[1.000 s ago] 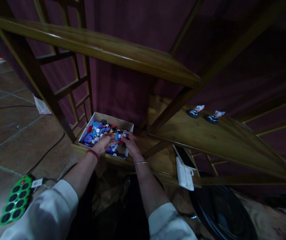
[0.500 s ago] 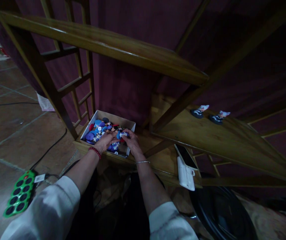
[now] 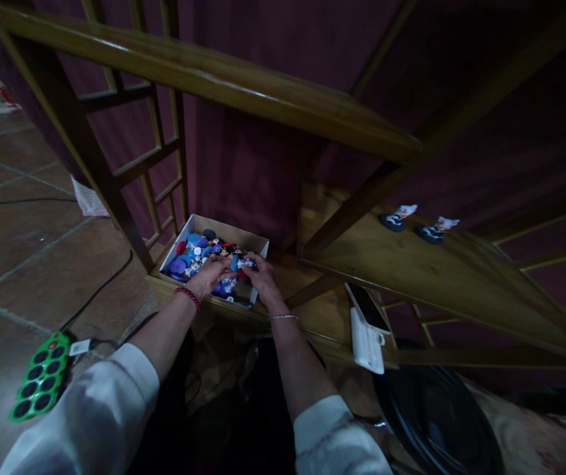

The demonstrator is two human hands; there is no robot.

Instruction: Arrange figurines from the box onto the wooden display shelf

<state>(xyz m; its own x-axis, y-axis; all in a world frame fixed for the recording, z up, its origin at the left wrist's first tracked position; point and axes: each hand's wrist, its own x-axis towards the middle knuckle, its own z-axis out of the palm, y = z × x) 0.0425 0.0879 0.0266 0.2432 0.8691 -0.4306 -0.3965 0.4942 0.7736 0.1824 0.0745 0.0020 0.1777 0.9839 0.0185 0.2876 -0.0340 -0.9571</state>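
A shallow white cardboard box (image 3: 180, 243) stands on the low wooden shelf, full of small figurines (image 3: 194, 254) in blue, purple, white, red and black, some on round bases. Over its right half, my left hand (image 3: 211, 274) and my right hand (image 3: 262, 276) meet at a small blue and white figurine (image 3: 246, 262). My right thumb and fingers close around its right side. The left fingertips press at its left side, partly hiding it. A red bead bracelet is on my left wrist, a silver bangle on my right.
Two small figurines on dark bases, one (image 3: 398, 218) beside the other (image 3: 437, 229), stand on a higher wooden shelf (image 3: 362, 247). A phone (image 3: 368, 307) rests on a white case-like object (image 3: 366, 343). Wooden rail (image 3: 204, 72) crosses above my hands. Green power strip (image 3: 40, 376) lies on the floor.
The view shifts very slightly. Both hands stay over the box with the blue and white figurine between them, and the fingers hardly move.
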